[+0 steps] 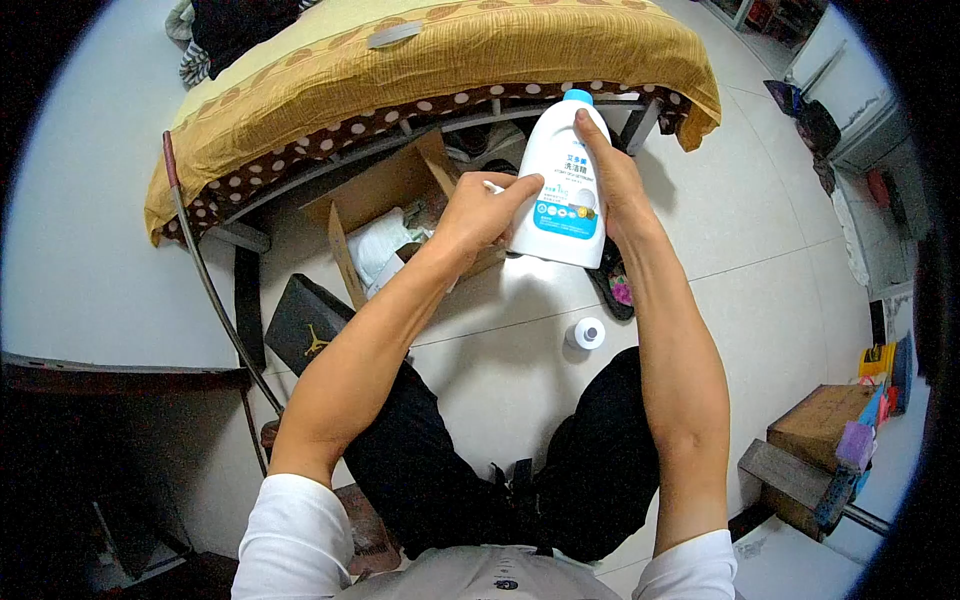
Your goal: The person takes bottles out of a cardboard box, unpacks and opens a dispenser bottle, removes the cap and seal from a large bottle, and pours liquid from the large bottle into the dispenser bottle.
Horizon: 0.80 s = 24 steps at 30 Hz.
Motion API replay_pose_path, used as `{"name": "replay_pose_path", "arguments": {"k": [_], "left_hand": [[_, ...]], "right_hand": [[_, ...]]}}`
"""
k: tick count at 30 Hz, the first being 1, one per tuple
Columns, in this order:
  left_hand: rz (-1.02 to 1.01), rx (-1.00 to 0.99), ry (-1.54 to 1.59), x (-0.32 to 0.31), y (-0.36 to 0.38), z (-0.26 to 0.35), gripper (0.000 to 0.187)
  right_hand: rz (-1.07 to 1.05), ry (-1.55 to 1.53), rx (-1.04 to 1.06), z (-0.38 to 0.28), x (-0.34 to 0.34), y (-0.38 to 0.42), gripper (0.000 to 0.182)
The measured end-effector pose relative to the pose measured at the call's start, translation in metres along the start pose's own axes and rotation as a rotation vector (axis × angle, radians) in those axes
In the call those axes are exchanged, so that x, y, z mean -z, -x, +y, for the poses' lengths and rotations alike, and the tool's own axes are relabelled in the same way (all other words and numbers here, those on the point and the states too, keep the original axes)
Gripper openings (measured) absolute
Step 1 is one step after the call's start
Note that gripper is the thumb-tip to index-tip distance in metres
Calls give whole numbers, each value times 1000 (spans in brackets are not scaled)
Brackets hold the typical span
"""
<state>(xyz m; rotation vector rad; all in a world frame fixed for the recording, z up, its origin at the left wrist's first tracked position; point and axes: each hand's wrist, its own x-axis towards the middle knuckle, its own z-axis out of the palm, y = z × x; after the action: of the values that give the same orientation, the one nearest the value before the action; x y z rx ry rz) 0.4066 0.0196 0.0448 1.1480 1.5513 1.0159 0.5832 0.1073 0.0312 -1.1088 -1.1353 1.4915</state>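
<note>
A white detergent bottle with a blue cap and a blue-and-white label is held up in front of me, tilted slightly, its label facing me. My right hand grips its right side, thumb lying on the front near the top. On the lower left side, my left hand holds the bottle with its thumb against the front; its other fingers are partly hidden. Below, on the floor between my knees, stands a small white bottle. An open cardboard box with white plastic-wrapped contents sits beyond my left forearm.
A bed with a yellow cover spans the far side. A black shoe box lies left, near a curved metal rod. Dark footwear rests behind the bottle. Cardboard boxes are stacked at right on the tiled floor.
</note>
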Motion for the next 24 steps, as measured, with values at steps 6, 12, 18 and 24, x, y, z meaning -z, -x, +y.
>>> {"name": "replay_pose_path", "arguments": {"k": [6,12,18,24], "left_hand": [[-18,-16,29,1,-1,-2,46],[-13,-22,35,1,-2,-3,47],[-8,-12,18,1,-7,-7,47],[-9,-17,54,1,-7,-7,55]], "right_hand": [[-38,-58,-3,5,2,-8,91],[-25,-47,-2,5,2,-10,91],[-29,-62,-10,6,2,-11,91],[-23,-69,-10,3,1,-8,89]]}}
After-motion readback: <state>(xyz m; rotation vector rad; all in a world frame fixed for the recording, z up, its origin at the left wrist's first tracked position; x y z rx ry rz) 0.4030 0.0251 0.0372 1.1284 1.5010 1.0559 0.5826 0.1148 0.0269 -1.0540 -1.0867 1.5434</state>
